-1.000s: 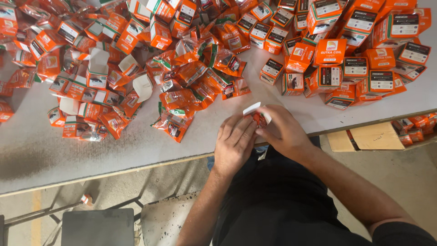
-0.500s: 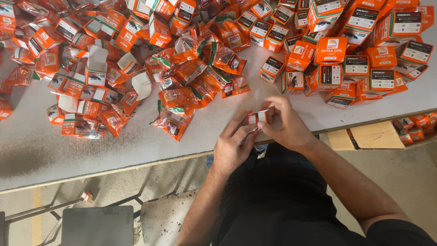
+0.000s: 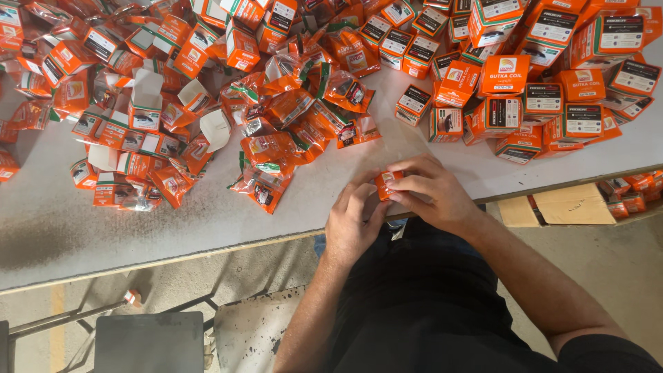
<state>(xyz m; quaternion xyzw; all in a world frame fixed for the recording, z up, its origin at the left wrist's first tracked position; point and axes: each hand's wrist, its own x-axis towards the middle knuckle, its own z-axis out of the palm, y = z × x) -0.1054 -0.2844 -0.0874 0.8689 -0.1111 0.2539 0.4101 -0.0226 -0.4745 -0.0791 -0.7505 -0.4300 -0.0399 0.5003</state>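
At the near edge of the grey table [image 3: 207, 228], a little to the right of the middle, both hands meet around one small orange carton [image 3: 384, 185]. The left hand [image 3: 353, 221] holds it from 7 o'clock with the fingers curled up to its left side. The right hand [image 3: 431, 190] covers it from 3 o'clock, fingers bent over its top, so only a small orange and white corner is visible between them. Both hands are closed narrowly on this carton.

At 11 o'clock from the hands, close but not touching, lies a heap of shiny orange sachets [image 3: 297, 131] with green edges. Farther out at 10 o'clock are open orange cartons [image 3: 148, 103] with white flaps standing up, mixed with flat ones. At 1 o'clock, well apart from the hands, is a pile of closed orange boxes [image 3: 545, 90] with black and white labels.

Under the table at 3 o'clock, brown cardboard sheets [image 3: 566, 205] lie on the floor beside a few more small orange boxes [image 3: 632, 193]. At 8 o'clock, low in the view, stands a dark stool [image 3: 148, 342].
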